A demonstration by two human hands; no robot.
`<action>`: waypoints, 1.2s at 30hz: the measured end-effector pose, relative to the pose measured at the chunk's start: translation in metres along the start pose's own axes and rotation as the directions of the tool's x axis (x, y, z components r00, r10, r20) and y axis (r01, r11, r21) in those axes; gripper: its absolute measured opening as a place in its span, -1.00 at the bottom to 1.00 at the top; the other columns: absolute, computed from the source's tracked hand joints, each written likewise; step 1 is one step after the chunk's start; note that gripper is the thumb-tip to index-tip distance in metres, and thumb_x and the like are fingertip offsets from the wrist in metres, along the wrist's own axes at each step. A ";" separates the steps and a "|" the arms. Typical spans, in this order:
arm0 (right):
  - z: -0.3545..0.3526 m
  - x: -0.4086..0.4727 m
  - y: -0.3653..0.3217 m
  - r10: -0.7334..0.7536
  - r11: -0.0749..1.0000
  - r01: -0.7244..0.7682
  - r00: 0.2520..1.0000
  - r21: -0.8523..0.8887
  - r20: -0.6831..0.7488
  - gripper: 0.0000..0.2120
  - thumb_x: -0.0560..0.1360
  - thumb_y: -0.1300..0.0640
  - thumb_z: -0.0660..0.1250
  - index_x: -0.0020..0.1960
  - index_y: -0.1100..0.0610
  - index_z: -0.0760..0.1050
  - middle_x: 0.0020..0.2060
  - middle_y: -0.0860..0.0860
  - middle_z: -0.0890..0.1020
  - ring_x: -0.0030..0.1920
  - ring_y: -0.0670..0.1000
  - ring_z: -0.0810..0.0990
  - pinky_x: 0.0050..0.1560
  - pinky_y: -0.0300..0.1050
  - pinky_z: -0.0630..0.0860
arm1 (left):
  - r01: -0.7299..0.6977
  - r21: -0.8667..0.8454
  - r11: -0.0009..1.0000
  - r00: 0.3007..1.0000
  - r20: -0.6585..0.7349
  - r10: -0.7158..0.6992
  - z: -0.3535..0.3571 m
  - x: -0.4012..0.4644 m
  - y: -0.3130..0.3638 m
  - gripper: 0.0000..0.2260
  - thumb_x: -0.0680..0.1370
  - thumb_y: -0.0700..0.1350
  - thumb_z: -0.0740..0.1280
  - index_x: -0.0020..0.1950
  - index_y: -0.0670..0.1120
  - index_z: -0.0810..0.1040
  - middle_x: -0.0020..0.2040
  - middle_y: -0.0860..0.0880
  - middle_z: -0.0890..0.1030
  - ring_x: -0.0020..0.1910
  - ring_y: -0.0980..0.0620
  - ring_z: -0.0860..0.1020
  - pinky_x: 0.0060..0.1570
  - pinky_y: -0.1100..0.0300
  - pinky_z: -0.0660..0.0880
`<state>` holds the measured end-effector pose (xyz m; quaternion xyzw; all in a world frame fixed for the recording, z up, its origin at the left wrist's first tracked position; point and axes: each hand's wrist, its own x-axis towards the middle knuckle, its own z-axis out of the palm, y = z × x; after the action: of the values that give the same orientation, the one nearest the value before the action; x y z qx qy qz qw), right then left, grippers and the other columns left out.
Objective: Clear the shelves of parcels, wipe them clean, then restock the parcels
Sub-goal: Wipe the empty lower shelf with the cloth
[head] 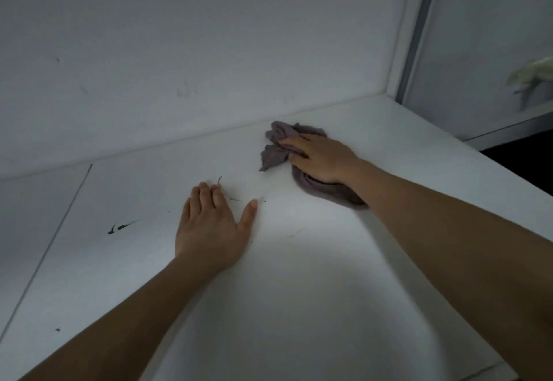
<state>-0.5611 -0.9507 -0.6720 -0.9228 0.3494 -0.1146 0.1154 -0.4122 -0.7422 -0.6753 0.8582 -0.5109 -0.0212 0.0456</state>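
A white shelf board [299, 276] fills the lower part of the view, with no parcel on it. My right hand [321, 156] presses flat on a crumpled grey-purple cloth [275, 153] near the back right of the board, fingers straight and pointing left. My left hand [214, 225] rests palm down on the board's middle, fingers together and thumb spread. Dark green smears [119, 227] mark the board to the left of that hand, and thin streaks lie by its fingertips.
A white back wall [194, 51] with faint scuffs rises behind the board. A seam [48, 246] splits the board at left. At right stand a metal frame post [419, 30] and a glass panel with a pale object [532, 74] behind it. Beyond the right edge it is dark.
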 end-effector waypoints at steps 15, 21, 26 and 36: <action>0.012 0.088 -0.002 0.503 0.845 -0.517 0.855 -0.135 -0.122 -0.41 0.63 -0.02 0.02 0.58 0.17 0.01 0.53 0.24 0.10 0.50 0.30 0.10 0.49 0.27 -0.01 | -0.014 0.014 1.000 1.000 -0.008 0.014 0.006 0.003 -0.002 -0.20 0.53 0.34 -0.25 0.58 -0.21 -0.13 0.59 -0.18 -0.13 0.57 -0.05 -0.19 0.52 0.09 -0.21; 0.025 0.095 -0.057 0.002 0.997 0.001 0.999 -0.080 0.045 -0.54 0.66 -0.05 0.05 0.54 -0.04 0.19 0.49 0.12 0.26 0.47 0.16 0.26 0.44 0.07 0.17 | -0.023 0.000 1.000 1.000 0.011 0.023 0.004 0.001 -0.003 -0.22 0.56 0.33 -0.23 0.58 -0.21 -0.13 0.59 -0.20 -0.14 0.57 -0.06 -0.19 0.53 0.08 -0.20; -0.009 0.044 0.044 0.080 0.995 -0.081 0.997 -0.051 -0.021 -0.53 0.64 -0.05 0.12 0.54 -0.07 0.21 0.52 0.13 0.25 0.49 0.17 0.24 0.47 0.05 0.20 | -0.015 0.005 1.000 1.000 -0.009 0.015 0.004 0.001 -0.003 -0.22 0.56 0.32 -0.20 0.57 -0.24 -0.07 0.58 -0.23 -0.08 0.57 -0.09 -0.13 0.53 0.09 -0.17; 0.013 0.007 -0.002 0.191 0.976 -0.199 0.977 -0.088 -0.092 -0.44 0.59 -0.08 -0.08 0.58 -0.03 0.09 0.53 0.11 0.25 0.50 0.16 0.25 0.51 0.10 0.13 | -0.001 -0.031 1.000 1.000 -0.025 0.000 0.006 0.004 -0.002 -0.24 0.59 0.30 -0.15 0.57 -0.25 -0.04 0.58 -0.24 -0.05 0.57 -0.10 -0.11 0.52 0.07 -0.17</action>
<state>-0.5511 -0.9527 -0.6827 -0.8830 0.4477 -0.1242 0.0667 -0.4090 -0.7446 -0.6814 0.8574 -0.5102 -0.0184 0.0654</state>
